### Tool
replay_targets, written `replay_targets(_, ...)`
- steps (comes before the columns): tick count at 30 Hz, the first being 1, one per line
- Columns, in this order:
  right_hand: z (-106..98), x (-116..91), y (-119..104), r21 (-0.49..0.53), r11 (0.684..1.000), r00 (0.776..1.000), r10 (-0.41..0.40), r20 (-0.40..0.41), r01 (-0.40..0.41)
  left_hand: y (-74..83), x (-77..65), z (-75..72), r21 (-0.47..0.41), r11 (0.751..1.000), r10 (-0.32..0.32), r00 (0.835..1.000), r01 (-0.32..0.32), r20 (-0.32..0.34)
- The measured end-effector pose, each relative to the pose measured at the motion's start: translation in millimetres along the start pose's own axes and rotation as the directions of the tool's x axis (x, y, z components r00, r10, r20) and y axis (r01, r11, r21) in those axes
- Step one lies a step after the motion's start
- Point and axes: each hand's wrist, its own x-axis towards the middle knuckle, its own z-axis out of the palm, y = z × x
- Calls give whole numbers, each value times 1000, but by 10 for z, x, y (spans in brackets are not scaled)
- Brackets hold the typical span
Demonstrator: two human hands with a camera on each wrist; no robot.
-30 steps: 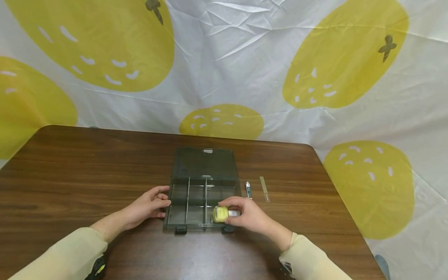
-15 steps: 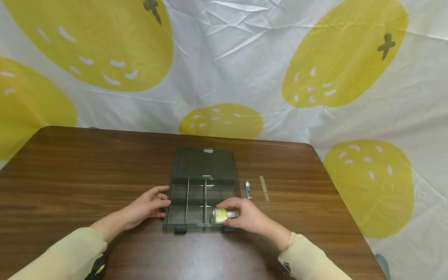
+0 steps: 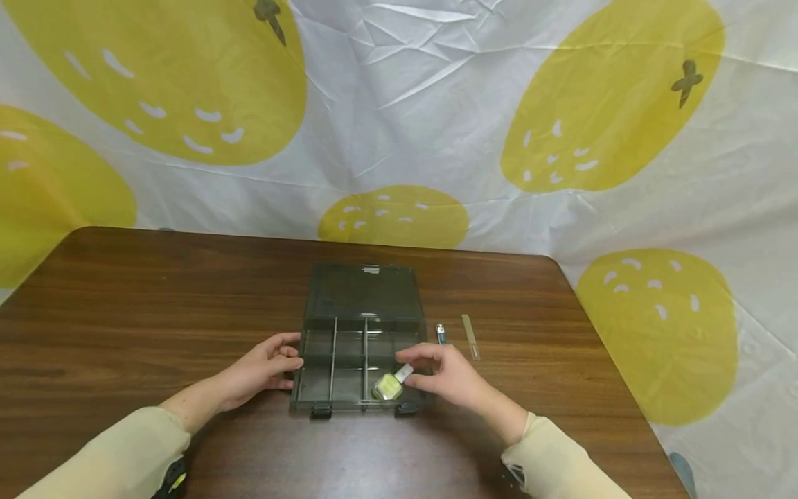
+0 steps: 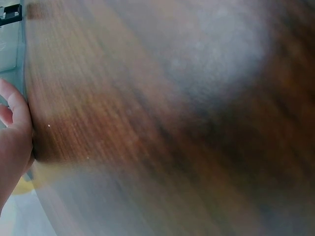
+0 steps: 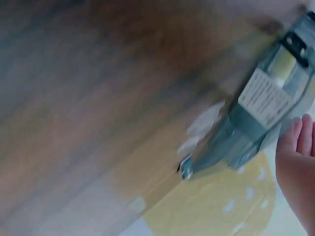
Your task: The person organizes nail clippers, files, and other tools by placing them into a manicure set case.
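A yellow nail polish bottle [image 3: 388, 387] with a silvery cap lies slanted in the front right compartment of the grey see-through divided box [image 3: 314, 384]. My right hand [image 3: 450, 373] hovers over the box's right side, thumb and fingers apart around the cap end; the thumb is beside the cap. In the right wrist view, the fingers [image 5: 305, 135] reach above the box, and yellow shows through its wall. At the box's left wall, my left hand [image 3: 255, 371] rests its fingertips and thumb against the side. The left wrist view catches only part of that hand [image 4: 15, 128].
Right of the box lie a nail clipper [image 3: 441, 334], partly covered by my right hand, and a nail file [image 3: 470, 333]. The box's lid [image 3: 364, 291] is folded back behind it. A fruit-print cloth [image 3: 399, 138] hangs behind the brown table [image 3: 187, 298].
The nail polish bottle has come down into the box and turned slantwise. My right hand has loosened from its cap and shifted slightly right. The left hand stays put.
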Motion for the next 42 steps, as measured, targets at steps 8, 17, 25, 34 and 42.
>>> replay_targets(8, -343, 13, 103, 112, 983, 951, 168, -260, -142, -16, 6, -14, 9, 1000, -7, 1000, 7, -11)
replay_targets(17, -706, -37, 375, 235, 899, 817, 435, -379, -370, -1, 4, -15, 15, 1000, -7, 1000, 7, -2)
replay_targets(25, -828, -31, 543, 264, 842, 738, 540, -405, -471, -3, 1, -20, 17, 1000, -12, 1000, 12, -6)
replay_targets(34, -783, 76, 576, 51, 812, 705, 535, -466, -582, 10, -4, -11, 17, 1000, -11, 1000, 11, -6)
replay_targets(42, -715, 166, 522, -151, 771, 724, 484, -492, -619, -2, 1, -17, 11, 1000, -10, 1000, 10, -6)
